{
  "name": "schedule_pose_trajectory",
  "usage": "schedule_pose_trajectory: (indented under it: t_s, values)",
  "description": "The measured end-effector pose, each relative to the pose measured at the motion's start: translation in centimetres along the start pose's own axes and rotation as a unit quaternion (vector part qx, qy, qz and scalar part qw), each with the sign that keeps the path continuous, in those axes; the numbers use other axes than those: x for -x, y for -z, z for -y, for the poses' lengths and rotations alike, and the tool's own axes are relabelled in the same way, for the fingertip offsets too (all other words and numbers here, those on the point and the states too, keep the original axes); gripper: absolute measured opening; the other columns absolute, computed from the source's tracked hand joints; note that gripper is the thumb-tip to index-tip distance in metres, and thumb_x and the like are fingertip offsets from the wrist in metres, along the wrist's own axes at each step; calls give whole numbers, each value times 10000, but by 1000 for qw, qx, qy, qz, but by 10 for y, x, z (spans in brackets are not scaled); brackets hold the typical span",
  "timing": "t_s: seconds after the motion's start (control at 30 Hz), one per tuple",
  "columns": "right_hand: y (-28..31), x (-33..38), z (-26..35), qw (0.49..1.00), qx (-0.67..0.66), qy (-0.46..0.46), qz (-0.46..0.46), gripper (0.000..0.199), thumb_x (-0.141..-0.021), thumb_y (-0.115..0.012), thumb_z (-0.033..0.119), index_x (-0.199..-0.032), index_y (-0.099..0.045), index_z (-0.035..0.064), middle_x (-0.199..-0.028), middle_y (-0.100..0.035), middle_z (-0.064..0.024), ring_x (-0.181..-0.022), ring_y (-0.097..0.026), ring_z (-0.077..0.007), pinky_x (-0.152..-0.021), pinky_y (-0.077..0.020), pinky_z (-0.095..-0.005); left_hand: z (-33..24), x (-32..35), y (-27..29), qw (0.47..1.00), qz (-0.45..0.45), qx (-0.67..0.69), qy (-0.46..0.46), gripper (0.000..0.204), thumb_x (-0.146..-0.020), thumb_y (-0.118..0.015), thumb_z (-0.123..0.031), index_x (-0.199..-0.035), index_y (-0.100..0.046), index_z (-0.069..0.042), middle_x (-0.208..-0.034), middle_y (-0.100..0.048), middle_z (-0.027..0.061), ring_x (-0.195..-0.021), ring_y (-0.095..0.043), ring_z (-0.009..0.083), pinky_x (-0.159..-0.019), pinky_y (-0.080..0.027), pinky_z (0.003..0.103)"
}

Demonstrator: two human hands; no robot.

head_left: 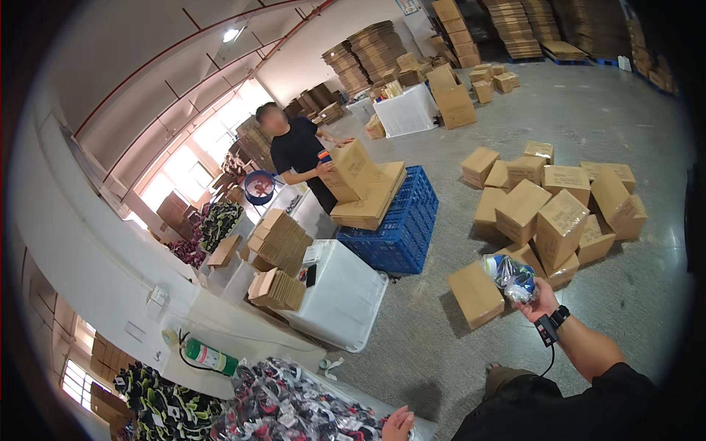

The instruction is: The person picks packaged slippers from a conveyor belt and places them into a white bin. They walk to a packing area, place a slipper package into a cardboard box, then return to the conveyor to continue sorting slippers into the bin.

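Observation:
In my right hand (543, 301), at the lower right, is a clear plastic bag (511, 278) with blue, white and dark contents; what they are I cannot make out. The fingers are closed on the bag's near end, and it sits in front of a closed cardboard box (476, 295). My left hand (398, 425) shows only in part at the bottom edge, its fingers stretched out and nothing visible in them. Beside it lies a heap of plastic-wrapped goods (294, 404) in grey, red and black.
Several taped cartons (562, 228) lie piled on the floor ahead. A co-worker (301, 151) handles a box (353, 170) above a blue crate (404, 228). A white bin (342, 301) bears folded cardboard (276, 290). A green extinguisher (209, 358) stands by the wall.

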State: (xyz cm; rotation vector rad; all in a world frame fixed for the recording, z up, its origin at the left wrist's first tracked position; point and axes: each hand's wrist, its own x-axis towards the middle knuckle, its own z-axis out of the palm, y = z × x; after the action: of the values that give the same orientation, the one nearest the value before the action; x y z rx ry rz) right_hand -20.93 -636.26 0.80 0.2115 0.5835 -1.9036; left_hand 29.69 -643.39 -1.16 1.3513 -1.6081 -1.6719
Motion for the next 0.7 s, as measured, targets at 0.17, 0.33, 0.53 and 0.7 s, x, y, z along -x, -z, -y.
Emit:
schedule_pose_trajectory:
  t_s: [0.17, 0.33, 0.53, 0.7]
  values:
    - [-23, -113, -16, 1000, -6, -18, -18, 369, -937, -513, 377, -1103, -611, 63, -1024, -689, -98, -897, -688, -231, -704, -611, -370, -19, -77, 25, 991, -28, -99, -91, 393, -952, -613, -203, -1304, -540, -45, -987, -663, 43, -740, -584, 83, -664, -495, 239]
    - [-66, -238, -39, 998, -16, -55, -35, 389, -925, -524, 369, -1118, -597, 38, -1026, -685, -117, -895, -689, -248, -708, -612, -396, 1, -154, 55, 995, -85, 26, 37, 483, -929, -662, -223, -1349, -508, -41, -1019, -660, 23, -767, -576, 111, -671, -478, 247]
    - [-142, -366, -66, 995, 14, -74, -68, 397, -902, -555, 376, -1145, -576, 63, -1063, -649, -126, -920, -669, -258, -684, -610, -399, 12, -221, 93, 990, -107, 83, 47, 507, -916, -683, -246, -1354, -508, -57, -1038, -645, 33, -786, -590, 118, -649, -484, 273]
    - [-207, -440, -92, 991, 38, -111, -58, 441, -893, -564, 373, -1181, -545, 39, -1101, -628, -145, -937, -656, -279, -749, -604, -398, 29, -259, 108, 982, -152, 86, 71, 516, -919, -684, -258, -1378, -486, -129, -1060, -629, 46, -793, -598, 134, -652, -495, 290]
